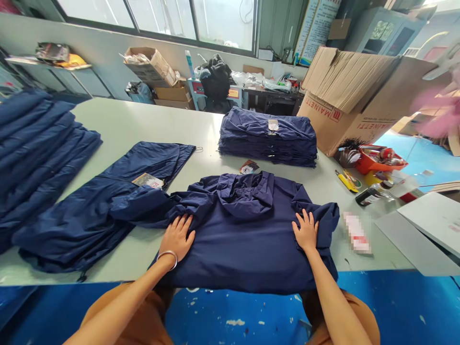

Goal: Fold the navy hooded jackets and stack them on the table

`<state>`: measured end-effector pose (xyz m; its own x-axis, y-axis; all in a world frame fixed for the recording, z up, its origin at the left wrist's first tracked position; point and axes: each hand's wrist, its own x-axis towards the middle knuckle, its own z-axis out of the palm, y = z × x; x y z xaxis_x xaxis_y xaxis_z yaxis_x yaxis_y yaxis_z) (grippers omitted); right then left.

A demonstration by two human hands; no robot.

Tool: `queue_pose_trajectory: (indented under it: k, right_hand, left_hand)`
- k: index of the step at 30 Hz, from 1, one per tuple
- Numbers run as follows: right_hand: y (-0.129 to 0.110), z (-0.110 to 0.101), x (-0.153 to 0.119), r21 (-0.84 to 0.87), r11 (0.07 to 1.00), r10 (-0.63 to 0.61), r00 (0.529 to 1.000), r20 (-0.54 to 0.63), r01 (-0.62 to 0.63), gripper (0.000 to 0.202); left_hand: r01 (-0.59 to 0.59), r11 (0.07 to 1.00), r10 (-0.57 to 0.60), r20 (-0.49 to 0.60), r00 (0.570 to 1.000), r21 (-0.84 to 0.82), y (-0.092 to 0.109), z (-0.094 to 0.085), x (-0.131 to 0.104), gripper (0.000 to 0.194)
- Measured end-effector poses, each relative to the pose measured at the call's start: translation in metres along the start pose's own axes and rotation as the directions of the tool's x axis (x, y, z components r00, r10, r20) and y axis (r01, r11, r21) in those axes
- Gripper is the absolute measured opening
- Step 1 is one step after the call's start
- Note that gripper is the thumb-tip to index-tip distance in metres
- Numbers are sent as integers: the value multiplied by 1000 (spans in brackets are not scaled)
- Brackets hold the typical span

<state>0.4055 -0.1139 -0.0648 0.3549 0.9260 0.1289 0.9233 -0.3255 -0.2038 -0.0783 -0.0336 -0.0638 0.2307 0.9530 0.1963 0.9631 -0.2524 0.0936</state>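
A navy hooded jacket (247, 244) lies on the table at the front edge, its hood (246, 196) toward the far side. My left hand (178, 238) rests flat on its left side near the sleeve, fingers spread, with a metal bangle at the wrist. On the right side, my right hand (305, 230) presses flat beside the other sleeve, fingers apart. Another navy jacket (82, 225) with a paper tag (148, 180) lies to the left, touching the first one's left sleeve. A small tag (249, 166) is just beyond the hood.
Folded navy garments (268, 139) are stacked behind the jacket. A taller navy pile (32, 158) stands at far left. Cardboard box (330, 120), yellow cutter (347, 182), red basket (383, 165), dark bottle (372, 194) and white sheets (427, 225) are on the right.
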Motion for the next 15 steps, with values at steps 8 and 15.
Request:
queue_pose_trajectory:
  k: [8,15]
  right_hand:
    - [24,-8,2,-77,996,-37,997,68,42,52]
    - [30,-13,71,-86,981,184,973,142,-173,66]
  left_hand:
    - [249,969,-248,56,967,0,-51,-17,-32,61]
    - [249,969,-241,-262,935,-3,-35,-50,14,63]
